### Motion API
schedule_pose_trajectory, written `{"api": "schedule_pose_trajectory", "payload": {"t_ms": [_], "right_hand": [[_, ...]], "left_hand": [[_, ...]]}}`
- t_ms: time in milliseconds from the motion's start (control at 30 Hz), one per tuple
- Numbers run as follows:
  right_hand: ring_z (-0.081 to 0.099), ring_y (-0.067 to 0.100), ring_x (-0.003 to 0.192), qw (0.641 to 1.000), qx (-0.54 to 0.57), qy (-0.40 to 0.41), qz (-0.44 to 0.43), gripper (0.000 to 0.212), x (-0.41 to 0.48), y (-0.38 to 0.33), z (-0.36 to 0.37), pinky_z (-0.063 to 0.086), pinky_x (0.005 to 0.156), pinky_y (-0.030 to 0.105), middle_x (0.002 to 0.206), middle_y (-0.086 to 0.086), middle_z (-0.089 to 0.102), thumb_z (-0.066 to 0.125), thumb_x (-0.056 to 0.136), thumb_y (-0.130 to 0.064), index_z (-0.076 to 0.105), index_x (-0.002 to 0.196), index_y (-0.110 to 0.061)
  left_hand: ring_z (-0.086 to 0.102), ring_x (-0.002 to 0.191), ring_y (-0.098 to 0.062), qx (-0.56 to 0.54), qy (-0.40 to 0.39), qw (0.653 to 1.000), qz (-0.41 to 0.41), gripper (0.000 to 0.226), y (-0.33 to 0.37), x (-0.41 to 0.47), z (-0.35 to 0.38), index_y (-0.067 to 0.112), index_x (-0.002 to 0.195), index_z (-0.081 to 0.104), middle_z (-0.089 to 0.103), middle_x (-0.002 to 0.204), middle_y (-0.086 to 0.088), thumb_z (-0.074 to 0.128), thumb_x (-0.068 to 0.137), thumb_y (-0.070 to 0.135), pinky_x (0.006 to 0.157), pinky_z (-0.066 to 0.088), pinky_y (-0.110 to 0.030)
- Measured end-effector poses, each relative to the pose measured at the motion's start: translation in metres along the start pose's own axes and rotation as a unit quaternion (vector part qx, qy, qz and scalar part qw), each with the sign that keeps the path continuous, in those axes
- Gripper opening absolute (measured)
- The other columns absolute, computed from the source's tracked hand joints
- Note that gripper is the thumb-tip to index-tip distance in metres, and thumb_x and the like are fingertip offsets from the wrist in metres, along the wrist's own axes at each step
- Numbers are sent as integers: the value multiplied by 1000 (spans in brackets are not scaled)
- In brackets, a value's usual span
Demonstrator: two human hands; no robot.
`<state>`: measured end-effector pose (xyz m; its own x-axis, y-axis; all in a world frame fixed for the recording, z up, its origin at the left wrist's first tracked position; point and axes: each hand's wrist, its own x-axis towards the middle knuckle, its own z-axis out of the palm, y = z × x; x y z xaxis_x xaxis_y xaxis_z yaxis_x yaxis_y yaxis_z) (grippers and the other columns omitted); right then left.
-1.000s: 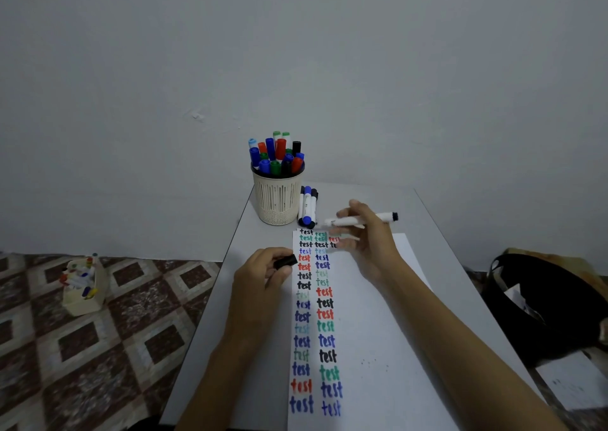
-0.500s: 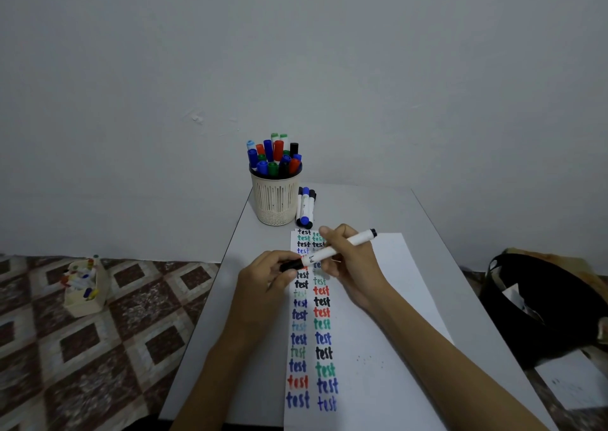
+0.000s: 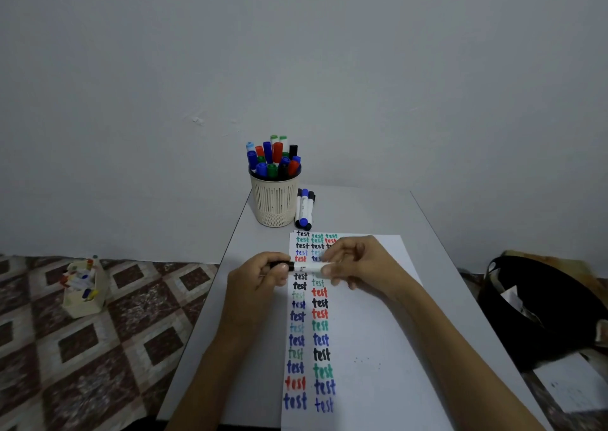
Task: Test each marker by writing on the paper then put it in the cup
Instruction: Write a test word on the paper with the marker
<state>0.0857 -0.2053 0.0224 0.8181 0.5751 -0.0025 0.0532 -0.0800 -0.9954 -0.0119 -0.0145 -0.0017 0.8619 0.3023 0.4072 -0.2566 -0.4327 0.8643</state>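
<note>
A plain room in a home, by the look of it: a small grey bench point(image 3: 378, 213) stands against a bare painted wall point(image 3: 296, 52), the floor point(image 3: 131, 332) wears patterned brown-and-cream tiles, and a black bag point(image 3: 539, 302) and a small box of clutter point(image 3: 84, 291) sit on it.

From my feed: matt paper point(image 3: 378, 332), slotted plastic cup point(image 3: 274, 203), smooth table point(image 3: 362, 210), glossy patterned floor tiles point(image 3: 98, 348).

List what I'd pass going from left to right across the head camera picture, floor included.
Small box of markers on the floor → left hand → black marker held over the paper → right hand → black bag.
</note>
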Motion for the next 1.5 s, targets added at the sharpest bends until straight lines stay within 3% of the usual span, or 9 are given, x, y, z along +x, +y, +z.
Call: {"api": "schedule_pose_trajectory", "payload": {"t_ms": [100, 233, 600, 700, 900, 1033, 1133, 1267, 1500], "right_hand": [[44, 11, 43, 997, -70, -4, -27, 19, -1, 3, 8, 33, 42, 18, 57, 7, 61, 78, 75, -2, 71, 92, 4], [33, 15, 43, 998, -63, -9, -23, 13, 3, 6, 6, 26, 41, 22, 62, 17, 54, 78, 76, -7, 74, 87, -3], [51, 25, 50, 992, -110, -2, -63, 11, 3, 1, 11, 42, 49, 30, 70, 8, 66, 76, 80, -12, 76, 91, -10], [63, 22, 79, 968, -218, 24, -119, 16, 10, -3, 12, 50, 68, 38, 85, -2, 72, 80, 76, -25, 77, 91, -24], [57, 14, 85, 869, -467, 22, -163, 15, 35, -16, 8, 52, 80, 39, 94, -2, 66, 71, 84, -18, 71, 98, -14], [62, 19, 76, 873, -401, 153, -230, 14, 56, -48, 6, 55, 77, 43, 86, 4, 67, 66, 88, -12, 64, 101, -7], [65, 16, 70, 877, -283, 229, -315, 45, 75, -89, 18, 58, 69, 35, 77, 5, 66, 67, 87, -12, 48, 128, -13], [66, 14, 66, 858, -182, 277, -392, 73, 107, -130, 37, 60, 62, 33, 75, 3, 62, 67, 85, -8, 29, 146, -18], [63, 13, 62, 839, -296, 275, -364, 59, 140, -125, 56, 56, 61, 27, 70, 3, 64, 63, 87, -7, 39, 138, -24]], "left_hand": [[64, 68, -6, 28, -1, 999, 24, 16, -2, 2, -1, 22, 89, 65, 69, 75, 5, 57, 86, 8, 65, 52, -18], [62, 71, -8, 71, -4, 994, 81, 20, -2, 3, -1, 11, 91, 68, 67, 76, 5, 52, 79, 15, 62, 48, -12], [60, 77, -5, 89, 29, 990, 104, 19, 2, 3, 0, 10, 92, 67, 63, 77, 8, 52, 81, 16, 62, 44, -6], [61, 81, -4, 80, 47, 991, 96, 14, 2, 3, 2, 12, 95, 65, 64, 84, 7, 55, 86, 6, 65, 45, -6], [56, 98, -4, 72, 27, 997, 26, 35, -6, 2, 5, 17, 124, 50, 55, 110, 10, 54, 89, 10, 81, 48, -22], [51, 110, -15, 160, 4, 987, 27, 34, -19, 3, 8, 10, 121, 54, 57, 119, -2, 53, 87, 10, 99, 37, -32], [55, 108, -21, 233, -19, 970, 59, 33, -23, 3, 12, 7, 108, 63, 63, 114, -8, 45, 82, 15, 107, 31, -47], [56, 108, -19, 243, -20, 968, 57, 32, -25, 4, 12, 9, 107, 65, 62, 116, -7, 45, 83, 16, 107, 33, -45], [54, 110, -16, 241, -20, 969, 49, 25, -22, 6, 14, 11, 109, 64, 61, 119, -4, 53, 87, 11, 104, 37, -46]]}}
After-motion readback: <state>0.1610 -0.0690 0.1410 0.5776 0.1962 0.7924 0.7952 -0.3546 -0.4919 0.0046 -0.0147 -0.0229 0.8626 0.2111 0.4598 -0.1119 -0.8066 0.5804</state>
